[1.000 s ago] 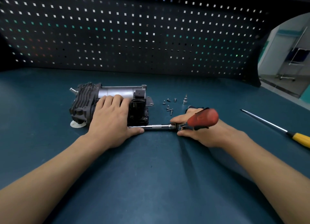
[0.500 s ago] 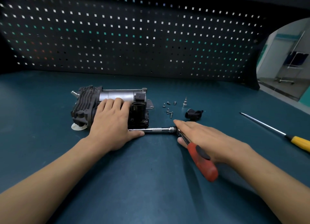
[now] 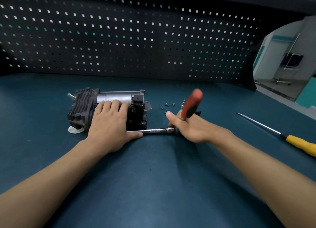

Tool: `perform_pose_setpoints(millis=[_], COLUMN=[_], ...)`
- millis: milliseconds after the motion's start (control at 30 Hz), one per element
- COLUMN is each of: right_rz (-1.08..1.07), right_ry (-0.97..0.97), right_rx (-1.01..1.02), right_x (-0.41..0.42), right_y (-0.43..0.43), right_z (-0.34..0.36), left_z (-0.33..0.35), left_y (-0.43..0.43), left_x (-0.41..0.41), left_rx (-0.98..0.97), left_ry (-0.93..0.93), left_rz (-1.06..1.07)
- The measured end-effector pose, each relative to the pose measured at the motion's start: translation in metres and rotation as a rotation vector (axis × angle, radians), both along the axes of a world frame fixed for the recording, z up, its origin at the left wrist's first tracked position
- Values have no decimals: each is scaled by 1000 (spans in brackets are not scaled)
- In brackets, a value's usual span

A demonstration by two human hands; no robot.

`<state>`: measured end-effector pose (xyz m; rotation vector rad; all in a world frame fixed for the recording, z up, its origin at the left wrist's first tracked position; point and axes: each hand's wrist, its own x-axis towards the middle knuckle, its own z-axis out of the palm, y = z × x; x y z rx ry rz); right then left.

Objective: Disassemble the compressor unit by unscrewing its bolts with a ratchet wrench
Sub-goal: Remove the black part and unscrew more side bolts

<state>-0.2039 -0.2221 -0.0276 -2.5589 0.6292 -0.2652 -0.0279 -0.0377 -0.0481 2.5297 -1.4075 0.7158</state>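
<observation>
Hands: left hand [image 3: 109,123] flat on compressor [image 3: 82,104], right hand [image 3: 193,128] grips ratchet wrench [image 3: 191,102] | teal bench [image 3: 153,176] | dark pegboard [image 3: 119,39] behind

1. No text, label, brand, number or sign can be read anywhere in view.
2. The compressor unit [image 3: 116,97] has a dark casing and a grey cylinder; any marking on them is too small to make out.
3. The ratchet wrench [image 3: 191,104] has a red handle that is blurred, with nothing legible on it.
4. The screwdriver [image 3: 301,143] on the worktop [image 3: 153,185] has a plain yellow handle.
</observation>
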Motion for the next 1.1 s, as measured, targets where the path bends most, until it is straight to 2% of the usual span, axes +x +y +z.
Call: perform_pose_setpoints(millis=[167,467,667,800,933,1100], right_rz=[-59,-310,-367,-337,-184,46], right_ry=[36,-245,-167,-301,-483,-480], right_rx=[78,188,221,128,9,-269], right_x=[18,58,65,56,34,5], right_y=[-15,-18,-22,-17,-4,5], right_z=[6,-16,-16,-23,-30,-40], left_z=[0,-1,-1,1,1,1], left_y=[0,0,0,1,2,2], left_x=[0,0,0,-1,0,0], left_rx=[-8,-21,-16,-2,9,4], left_ry=[-1,-16,-14,-1,6,2], left_rz=[-4,-10,-10,-11,-14,-11])
